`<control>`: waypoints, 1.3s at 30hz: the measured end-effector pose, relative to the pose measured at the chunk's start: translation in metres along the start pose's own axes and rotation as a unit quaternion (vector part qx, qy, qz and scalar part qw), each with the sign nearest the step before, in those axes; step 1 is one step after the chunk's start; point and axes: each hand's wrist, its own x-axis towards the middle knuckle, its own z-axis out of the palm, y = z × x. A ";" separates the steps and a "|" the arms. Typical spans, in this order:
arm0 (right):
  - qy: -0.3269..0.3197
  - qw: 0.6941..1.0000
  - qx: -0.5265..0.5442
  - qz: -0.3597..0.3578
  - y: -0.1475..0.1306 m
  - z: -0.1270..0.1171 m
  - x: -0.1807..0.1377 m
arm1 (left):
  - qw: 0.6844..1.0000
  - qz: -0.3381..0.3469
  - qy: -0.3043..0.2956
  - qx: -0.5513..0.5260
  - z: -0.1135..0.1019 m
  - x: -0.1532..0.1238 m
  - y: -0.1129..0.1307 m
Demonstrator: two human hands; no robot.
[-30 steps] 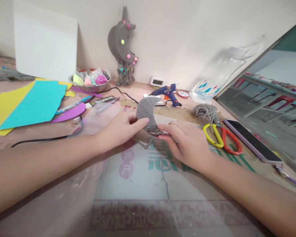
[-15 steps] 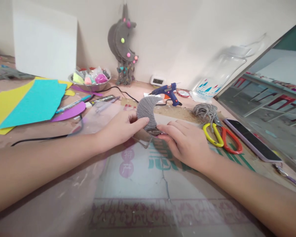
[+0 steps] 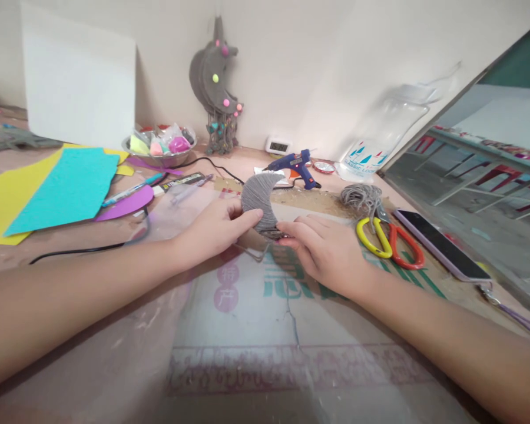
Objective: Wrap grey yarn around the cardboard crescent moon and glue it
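My left hand (image 3: 214,227) grips a crescent moon shape wrapped in grey yarn (image 3: 259,200), held upright just above the table, thumb against its inner curve. My right hand (image 3: 324,250) pinches the moon's lower tip, fingers pressed together over the yarn there. A loose bundle of grey yarn (image 3: 362,197) lies to the right, beside scissors with one yellow and one red handle (image 3: 388,241).
A blue glue gun (image 3: 294,165) lies behind the moon. A phone (image 3: 439,244) rests at the right. Felt sheets in teal (image 3: 66,188), yellow and purple lie at the left, near a metal bowl of pompoms (image 3: 159,147). A finished grey moon decoration (image 3: 214,82) leans on the wall.
Both hands with the yarn moon have shifted slightly left and up in view; the grip looks the same. My right fingers have edged closer to the moon's lower tip.
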 end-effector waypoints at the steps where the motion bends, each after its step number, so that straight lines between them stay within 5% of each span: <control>1: 0.000 1.000 0.001 0.003 0.000 0.000 0.000 | 1.000 -0.003 0.003 0.002 0.000 0.000 0.000; 11: 0.003 0.999 0.025 0.042 0.001 0.001 -0.002 | 1.000 0.012 -0.008 0.014 0.000 0.002 -0.004; 33: 0.006 1.000 -0.008 -0.007 -0.001 0.002 0.000 | 0.999 0.033 -0.003 0.028 0.001 0.003 -0.006; 39: 0.046 0.985 0.114 0.117 0.001 0.002 -0.003 | 1.000 0.021 0.001 0.006 0.001 0.002 -0.005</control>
